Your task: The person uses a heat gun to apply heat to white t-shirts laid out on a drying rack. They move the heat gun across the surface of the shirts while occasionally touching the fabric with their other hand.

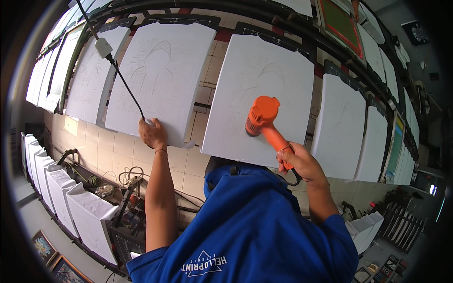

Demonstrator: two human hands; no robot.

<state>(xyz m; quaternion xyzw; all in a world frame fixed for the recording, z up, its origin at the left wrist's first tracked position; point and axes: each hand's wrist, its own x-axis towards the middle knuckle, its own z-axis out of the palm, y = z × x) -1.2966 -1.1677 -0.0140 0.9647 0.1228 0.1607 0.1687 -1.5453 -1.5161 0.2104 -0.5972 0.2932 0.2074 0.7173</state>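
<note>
An orange heat gun [265,113] is in my right hand [302,162], with my fingers wrapped round its handle. Its nozzle points down and to the left, over the lower half of a white shirt [226,113] stretched on a board. The shirt bears a faint outline drawing of a hooded figure. My left hand [153,134] is closed on a black power cord [126,86] at the lower edge of another white shirt [186,56] with a similar drawing. The cord runs up to a white plug connector [103,47]. Another piece of cord leaves the heat gun's handle end.
More white shirts on boards [339,122] stand along the rack to both sides. At the upper right lies a framed screen [340,26] with a red border. A second row of draped boards [92,217] is at the lower left, beside machinery and cables on the tiled floor [179,162].
</note>
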